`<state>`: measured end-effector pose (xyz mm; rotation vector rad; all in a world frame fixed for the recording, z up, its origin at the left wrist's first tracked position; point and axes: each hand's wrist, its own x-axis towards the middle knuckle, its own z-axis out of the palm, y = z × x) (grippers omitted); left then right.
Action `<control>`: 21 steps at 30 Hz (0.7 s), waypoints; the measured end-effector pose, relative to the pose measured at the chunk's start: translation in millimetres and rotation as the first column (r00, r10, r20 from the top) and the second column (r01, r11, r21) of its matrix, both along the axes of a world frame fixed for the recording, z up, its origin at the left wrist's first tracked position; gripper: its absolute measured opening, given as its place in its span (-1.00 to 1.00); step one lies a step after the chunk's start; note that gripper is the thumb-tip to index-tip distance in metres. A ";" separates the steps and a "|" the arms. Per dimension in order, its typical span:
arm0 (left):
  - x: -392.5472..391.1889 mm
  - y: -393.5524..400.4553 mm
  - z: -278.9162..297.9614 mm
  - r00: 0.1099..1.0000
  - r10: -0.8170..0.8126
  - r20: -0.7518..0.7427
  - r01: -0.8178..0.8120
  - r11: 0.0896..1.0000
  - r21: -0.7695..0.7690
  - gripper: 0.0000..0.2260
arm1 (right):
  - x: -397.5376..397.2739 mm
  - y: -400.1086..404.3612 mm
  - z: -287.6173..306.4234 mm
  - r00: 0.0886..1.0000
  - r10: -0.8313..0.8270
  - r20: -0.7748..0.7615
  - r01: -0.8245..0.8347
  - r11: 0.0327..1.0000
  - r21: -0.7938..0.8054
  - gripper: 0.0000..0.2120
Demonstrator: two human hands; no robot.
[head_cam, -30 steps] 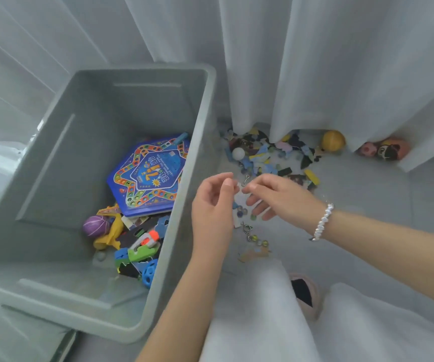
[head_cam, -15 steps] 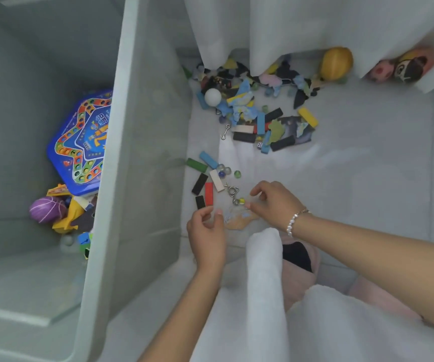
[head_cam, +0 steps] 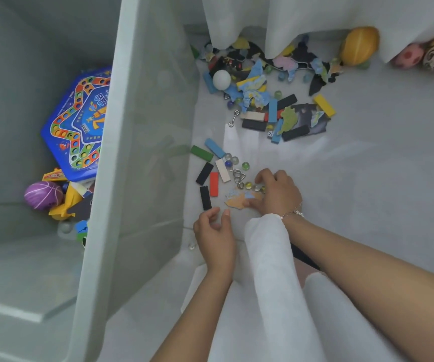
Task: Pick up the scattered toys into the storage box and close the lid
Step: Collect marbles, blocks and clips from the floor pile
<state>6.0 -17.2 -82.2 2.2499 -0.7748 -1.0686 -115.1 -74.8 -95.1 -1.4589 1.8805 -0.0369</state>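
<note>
The grey storage box [head_cam: 142,142] fills the left, lid off, with a blue board game [head_cam: 80,121] and a purple ball [head_cam: 43,195] inside. Right of it on the floor lie coloured blocks [head_cam: 210,173], marbles [head_cam: 232,160], a metal ring puzzle [head_cam: 238,176] and an orange puzzle piece [head_cam: 236,198]. My right hand [head_cam: 278,194] curls over the marbles beside that piece, with its thumb against the piece's lower edge. Just below the blocks my left hand [head_cam: 214,231] hovers, fingers loosely curled and holding nothing.
A bigger heap of blocks and puzzle pieces [head_cam: 276,100] with a white ball [head_cam: 221,79] lies under the white curtain [head_cam: 302,19]. A yellow ball [head_cam: 359,45] and soft toys [head_cam: 425,54] sit at the back right. My white-clothed knee [head_cam: 270,257] is between my arms.
Both hands have dropped from box-rim height to the floor. The view has tilted down and moved closer. My right hand has closed in on the orange puzzle piece and marbles.
</note>
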 end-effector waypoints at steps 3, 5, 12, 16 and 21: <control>2.3 -3.3 0.7 0.998 0.021 0.058 -0.020 1.000 -0.018 -0.81 | 5.4 -6.8 -0.1 1.000 -0.022 -0.017 0.022 0.999 -0.031 -0.49; 5.3 -5.0 0.2 0.995 0.045 0.091 -0.041 0.998 -0.050 -0.81 | 8.9 -9.4 -1.2 0.999 -0.032 -0.021 0.031 0.998 -0.058 -0.48; 16.7 13.1 -3.2 0.940 0.314 0.130 -0.304 0.948 -0.089 -0.72 | 17.5 0.1 -4.2 0.996 -0.094 0.002 0.094 0.988 -0.120 -0.37; 20.9 23.5 -6.0 0.731 0.681 -0.054 -0.674 0.732 0.104 -0.63 | 22.8 5.6 -4.9 0.994 -0.113 -0.001 0.112 0.986 -0.127 -0.33; 25.2 24.7 -9.0 0.558 0.822 -0.113 -0.790 0.568 0.229 -0.47 | 24.8 8.6 -3.4 0.991 -0.131 0.007 0.131 0.984 -0.118 -0.32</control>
